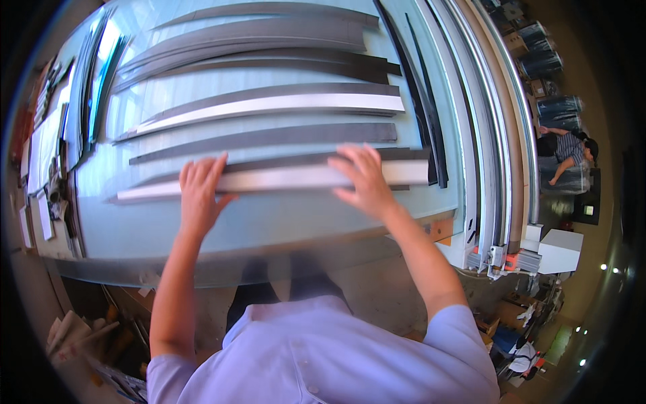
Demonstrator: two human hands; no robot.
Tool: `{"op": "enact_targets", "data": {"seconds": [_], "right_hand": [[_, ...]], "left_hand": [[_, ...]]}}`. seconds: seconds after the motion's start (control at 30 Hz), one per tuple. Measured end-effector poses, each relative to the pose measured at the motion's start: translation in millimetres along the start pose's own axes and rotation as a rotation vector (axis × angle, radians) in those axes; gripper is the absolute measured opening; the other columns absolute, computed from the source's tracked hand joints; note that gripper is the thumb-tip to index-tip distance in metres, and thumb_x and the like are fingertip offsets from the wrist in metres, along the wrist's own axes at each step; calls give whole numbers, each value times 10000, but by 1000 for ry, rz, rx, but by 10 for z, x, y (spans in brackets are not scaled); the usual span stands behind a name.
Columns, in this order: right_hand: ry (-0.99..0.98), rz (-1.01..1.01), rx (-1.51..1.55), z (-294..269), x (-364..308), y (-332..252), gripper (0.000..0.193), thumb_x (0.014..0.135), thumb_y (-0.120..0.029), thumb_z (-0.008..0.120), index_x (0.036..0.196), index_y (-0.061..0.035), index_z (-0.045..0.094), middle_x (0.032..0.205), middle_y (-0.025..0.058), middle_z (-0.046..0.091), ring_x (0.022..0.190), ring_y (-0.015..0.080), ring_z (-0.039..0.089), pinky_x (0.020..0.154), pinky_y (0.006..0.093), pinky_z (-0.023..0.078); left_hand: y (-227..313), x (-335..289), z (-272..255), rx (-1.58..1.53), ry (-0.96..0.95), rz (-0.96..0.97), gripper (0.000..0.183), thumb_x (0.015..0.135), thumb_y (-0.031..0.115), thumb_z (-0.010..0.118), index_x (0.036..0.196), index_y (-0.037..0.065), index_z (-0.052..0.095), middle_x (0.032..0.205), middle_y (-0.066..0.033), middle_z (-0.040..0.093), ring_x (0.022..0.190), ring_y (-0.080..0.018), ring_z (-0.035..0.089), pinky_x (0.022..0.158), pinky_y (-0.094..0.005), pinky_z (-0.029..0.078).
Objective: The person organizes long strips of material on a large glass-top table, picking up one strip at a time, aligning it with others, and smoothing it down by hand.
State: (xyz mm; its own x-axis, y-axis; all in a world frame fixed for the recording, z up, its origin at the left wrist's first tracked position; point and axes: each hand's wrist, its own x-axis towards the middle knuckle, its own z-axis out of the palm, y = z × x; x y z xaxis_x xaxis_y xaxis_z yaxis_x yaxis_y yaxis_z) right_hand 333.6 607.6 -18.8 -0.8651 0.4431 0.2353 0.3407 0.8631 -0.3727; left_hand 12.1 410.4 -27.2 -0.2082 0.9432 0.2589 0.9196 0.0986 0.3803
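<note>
- The person's left hand (200, 192) and right hand (363, 180) both lie open, fingers spread flat, pressing down on a long pale strip (282, 179) that runs across the cutting table (282, 222) close to its near edge.
- Neither hand is closed around the strip; the palms rest on top of it, the left toward its left end, the right toward its right end.
- Beyond it, toward the far edge, several other long dark strips (269, 137) and one more pale strip (282, 104) lie in rough parallel rows, apart from one another; judging by that, much of the laying-out looks done and the nearest strip is the one in hand.
- Whether the pale strip sits on a dark one beneath it or just beside it is hard to tell; a dark edge shows along its far side.
- The table's left edge holds more sheets and strips (91, 87), bent by the lens and too smeared to sort out.
- Rails (494, 155) run along the right edge; another person (568, 151) sits well beyond them.
</note>
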Motion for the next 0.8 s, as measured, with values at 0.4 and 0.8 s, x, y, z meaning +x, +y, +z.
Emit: {"op": "enact_targets", "data": {"seconds": [0.4, 0.8], "right_hand": [[-157, 150, -30, 513, 1452, 1314, 549, 702, -295, 885, 1183, -139, 670, 1407, 134, 548, 1381, 304, 458, 1147, 472, 313], [382, 1086, 49, 211, 560, 2497, 397, 885, -166, 560, 1233, -10, 668, 1196, 222, 697, 1150, 382, 647, 999, 461, 491]], "left_hand": [[-705, 1542, 763, 46, -160, -122, 772, 620, 121, 900, 1337, 103, 615, 1354, -71, 586, 1296, -305, 501, 1076, -430, 399], [-785, 1751, 594, 59, -317, -135, 853, 627, 124, 907, 1407, 100, 564, 1344, -98, 606, 1293, -294, 533, 1173, -478, 288]]}}
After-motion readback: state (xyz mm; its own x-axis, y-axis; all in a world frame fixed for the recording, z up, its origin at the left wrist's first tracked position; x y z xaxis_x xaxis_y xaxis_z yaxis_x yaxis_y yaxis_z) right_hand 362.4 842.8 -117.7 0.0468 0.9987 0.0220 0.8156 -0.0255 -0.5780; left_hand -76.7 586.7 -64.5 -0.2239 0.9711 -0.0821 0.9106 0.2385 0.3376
